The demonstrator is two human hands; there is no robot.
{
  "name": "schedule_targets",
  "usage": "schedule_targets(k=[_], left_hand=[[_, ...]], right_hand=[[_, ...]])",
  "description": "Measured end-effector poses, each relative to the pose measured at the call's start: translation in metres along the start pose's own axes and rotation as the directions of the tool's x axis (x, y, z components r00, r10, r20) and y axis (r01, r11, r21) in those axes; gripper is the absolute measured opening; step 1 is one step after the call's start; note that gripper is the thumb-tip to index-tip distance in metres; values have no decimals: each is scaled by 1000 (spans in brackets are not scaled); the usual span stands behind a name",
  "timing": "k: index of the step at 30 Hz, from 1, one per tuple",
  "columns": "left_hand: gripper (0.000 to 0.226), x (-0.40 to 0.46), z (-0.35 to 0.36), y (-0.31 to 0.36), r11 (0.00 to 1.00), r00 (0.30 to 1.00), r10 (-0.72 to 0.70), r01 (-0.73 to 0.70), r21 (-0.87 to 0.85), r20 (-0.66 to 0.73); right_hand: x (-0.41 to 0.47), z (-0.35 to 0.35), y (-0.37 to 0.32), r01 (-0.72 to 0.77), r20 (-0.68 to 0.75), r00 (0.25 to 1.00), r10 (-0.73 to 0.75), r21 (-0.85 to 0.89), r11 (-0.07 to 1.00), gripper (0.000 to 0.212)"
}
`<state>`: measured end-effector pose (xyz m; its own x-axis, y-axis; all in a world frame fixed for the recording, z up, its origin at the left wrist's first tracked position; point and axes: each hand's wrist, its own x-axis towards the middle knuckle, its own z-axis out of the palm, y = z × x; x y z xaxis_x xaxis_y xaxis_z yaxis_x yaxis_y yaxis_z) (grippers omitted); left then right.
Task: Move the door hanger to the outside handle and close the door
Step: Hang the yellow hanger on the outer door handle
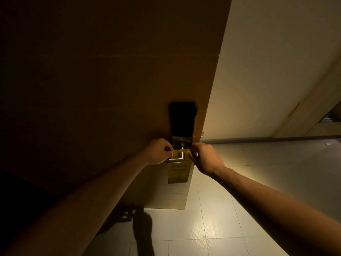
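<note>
- While the door [110,89] stands open in dim light, its free edge runs down just right of the handle [177,158], and a pale wall [267,71] and a tiled floor [212,218] show beyond that edge.
- A dark lock plate [182,121] sits on the door directly above the handle, and the metal lever of the handle points left from its stem.
- The door hanger [178,171], a yellowish card with dark print too blurred to read, hangs flat against the door straight below the handle, with its cut-out top looped around the handle's stem.
- The left hand [158,151] is at the left of the handle, its thumb and fingers pinched together on the hanger's top left edge.
- The right hand [205,157] is at the right of the handle, close to the door's edge, its fingertips closed on the hanger's top right edge.
- Both forearms are bare and reach up toward the handle from the lower corners of the view.
- A dark shadow [143,235] lies on the floor tiles well below the handle, near the bottom of the door.
- Whether the card's loop rests fully on the stem or is lifted slightly off it cannot be told.
</note>
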<state>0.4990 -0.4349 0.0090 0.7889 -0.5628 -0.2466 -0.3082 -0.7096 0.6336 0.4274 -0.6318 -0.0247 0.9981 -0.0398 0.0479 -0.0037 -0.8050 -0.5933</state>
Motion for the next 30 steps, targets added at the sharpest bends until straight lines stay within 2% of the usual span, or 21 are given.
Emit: schedule_targets(k=[6,12,15,18,22,26,30], left_hand=[[13,-4,-11,6,999,997,-27,29,35,-72],[25,-15,-53,32,988,975,-49,80,136,-216],[32,-23,-71,53,984,950,-43,95,154,-308],[33,-37,-84,84,974,900,-86,165,152,-427],[30,-57,-88,133,939,791,-166,310,151,-589],[25,-79,-87,186,887,704,-280,449,105,-652],[54,-96,-78,227,828,614,-316,551,106,-723]], right_hand=[[1,-21,0,-18,3,1000,19,-40,999,22],[16,-92,-19,41,-273,960,-56,-58,997,35],[33,-128,-34,126,-360,925,-123,-16,992,56],[56,-163,-46,307,-362,889,-282,13,952,67],[77,-192,-57,541,-324,806,-495,68,838,59],[86,-212,-60,620,-242,777,-580,141,772,66],[88,-222,-61,606,-159,792,-589,314,731,74]])
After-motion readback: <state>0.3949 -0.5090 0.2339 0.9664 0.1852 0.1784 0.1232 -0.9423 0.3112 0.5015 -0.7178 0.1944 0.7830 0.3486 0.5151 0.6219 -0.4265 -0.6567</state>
